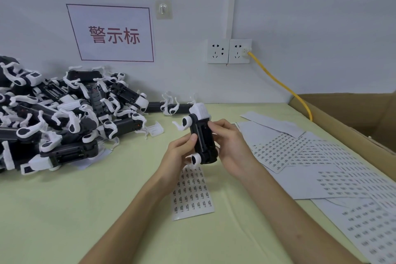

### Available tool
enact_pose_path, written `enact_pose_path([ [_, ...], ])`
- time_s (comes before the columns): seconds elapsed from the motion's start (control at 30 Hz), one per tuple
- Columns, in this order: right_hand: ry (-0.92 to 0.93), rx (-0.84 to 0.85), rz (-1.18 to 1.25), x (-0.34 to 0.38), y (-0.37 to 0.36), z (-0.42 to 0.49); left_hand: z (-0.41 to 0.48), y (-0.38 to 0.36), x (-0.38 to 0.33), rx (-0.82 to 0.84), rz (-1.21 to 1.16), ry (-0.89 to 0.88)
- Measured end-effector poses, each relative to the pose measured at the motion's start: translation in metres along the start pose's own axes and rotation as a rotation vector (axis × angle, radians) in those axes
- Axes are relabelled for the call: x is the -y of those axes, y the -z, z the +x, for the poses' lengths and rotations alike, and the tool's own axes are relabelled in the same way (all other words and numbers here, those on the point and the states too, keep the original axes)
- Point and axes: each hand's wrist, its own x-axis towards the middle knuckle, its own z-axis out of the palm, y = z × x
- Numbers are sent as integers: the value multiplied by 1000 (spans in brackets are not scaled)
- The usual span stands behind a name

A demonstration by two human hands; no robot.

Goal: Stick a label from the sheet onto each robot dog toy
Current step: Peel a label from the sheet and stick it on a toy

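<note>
A black and white robot dog toy (pixel 201 135) is held belly-up above the table, its white head pointing away from me. My left hand (pixel 179 152) grips its left side, thumb on the black underside. My right hand (pixel 230 146) holds its right side, fingertips pressed on the belly near the front. Whether a label sits under those fingers is hidden. A small label sheet (pixel 192 194) lies flat on the table just below the toy.
A big pile of robot dog toys (pixel 64 113) fills the table's left side, with one more dog (pixel 169 106) by the wall. Several label sheets (pixel 317 161) spread to the right. A cardboard box (pixel 353 122) stands at far right, a yellow cable (pixel 280 83) running to the wall socket.
</note>
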Motion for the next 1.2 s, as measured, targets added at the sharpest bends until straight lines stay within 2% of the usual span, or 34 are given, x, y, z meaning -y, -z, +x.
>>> enact_pose_path([
  [0.2, 92, -90, -125, -2, -1, 1, 0, -2, 0, -20, 89, -44],
  [0.5, 28, 33, -67, 0, 0, 1, 1, 0, 0, -38, 98, -58],
  [0.67, 23, 52, 9, 0, 4, 3, 2, 3, 3, 0, 86, -49],
  [0.9, 31, 49, -10, -1, 2, 2, 4, 8, 7, 26, 23, -9],
  [1.1, 277, 0, -298, -9, -3, 1, 9, 12, 9, -24, -88, 7],
  [1.2, 318, 18, -408, -11, -6, 1, 11, 14, 9, -65, -168, 7],
])
